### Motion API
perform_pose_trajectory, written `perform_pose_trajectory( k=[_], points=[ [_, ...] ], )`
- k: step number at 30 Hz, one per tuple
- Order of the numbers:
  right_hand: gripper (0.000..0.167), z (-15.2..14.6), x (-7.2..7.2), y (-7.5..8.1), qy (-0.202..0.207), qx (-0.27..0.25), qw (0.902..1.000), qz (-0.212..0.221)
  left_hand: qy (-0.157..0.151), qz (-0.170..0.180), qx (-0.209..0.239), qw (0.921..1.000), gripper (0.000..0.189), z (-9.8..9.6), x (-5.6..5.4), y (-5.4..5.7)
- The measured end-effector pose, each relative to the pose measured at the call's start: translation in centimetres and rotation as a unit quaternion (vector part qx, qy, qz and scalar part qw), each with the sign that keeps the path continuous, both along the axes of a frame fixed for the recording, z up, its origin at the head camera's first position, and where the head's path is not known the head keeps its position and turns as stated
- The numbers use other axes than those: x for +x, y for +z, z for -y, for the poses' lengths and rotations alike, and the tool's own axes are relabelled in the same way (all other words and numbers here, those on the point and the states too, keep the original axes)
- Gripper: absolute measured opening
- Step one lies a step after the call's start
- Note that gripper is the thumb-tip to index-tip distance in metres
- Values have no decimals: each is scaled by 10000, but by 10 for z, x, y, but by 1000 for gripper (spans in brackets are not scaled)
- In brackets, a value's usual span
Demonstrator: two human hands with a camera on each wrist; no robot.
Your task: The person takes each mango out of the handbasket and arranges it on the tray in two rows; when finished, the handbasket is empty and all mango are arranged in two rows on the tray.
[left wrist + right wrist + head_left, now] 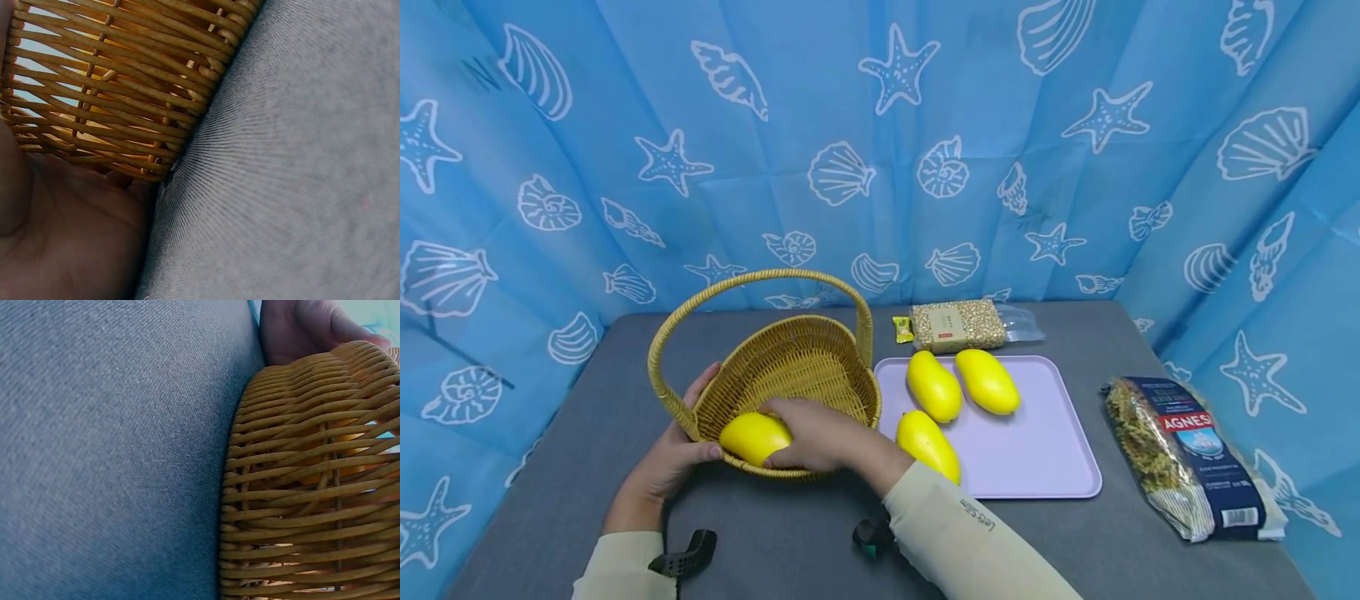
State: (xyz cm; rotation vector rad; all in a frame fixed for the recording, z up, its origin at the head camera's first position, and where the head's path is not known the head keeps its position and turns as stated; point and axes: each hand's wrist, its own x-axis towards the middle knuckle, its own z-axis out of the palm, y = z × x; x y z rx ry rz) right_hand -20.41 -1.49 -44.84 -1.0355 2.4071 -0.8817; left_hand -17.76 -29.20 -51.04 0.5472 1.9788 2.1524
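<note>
A wicker basket (pixel 820 375) with a tall arched handle stands on the left of the table. My left hand (pixel 672 461) holds its left side, thumb at the front rim and fingers behind; the palm lies against the weave in the left wrist view. Inside the basket, at its front left, is a yellow mango (pixel 752 437). My right hand (pixel 811 435) reaches over the front rim and grips that mango from the right. Three more mangoes (pixel 934 386) lie on a lilac tray (pixel 1030 450) just right of the basket.
Behind the tray lies a clear pack of pale grains (pixel 970 325), with a small yellow sachet (pixel 903 329) beside it. A pasta bag (pixel 1195 458) lies at the right. Blue curtain (pixel 880 167) surrounds the grey table (pixel 775 550).
</note>
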Motion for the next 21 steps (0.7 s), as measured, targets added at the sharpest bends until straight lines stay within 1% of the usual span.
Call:
perform_pose_trajectory(
  k=[8, 16, 18, 21],
  points=[
    [73, -1, 4, 1, -121, -196, 9994, -276, -32, -168, 60, 9998, 116, 0, 0, -1],
    [76, -3, 9, 4, -373, -347, 9977, -445, -42, -134, 30, 9999, 115, 3, -1, -3],
    [76, -5, 10, 4, -424, -470, 9967, -503, -70, -135, 28, 9999, 114, 2, -1, -3],
    [75, -8, 11, 5, -483, -794, 9940, -577, -86, -111, 50, 9999, 113, 1, 0, -3]
  ],
)
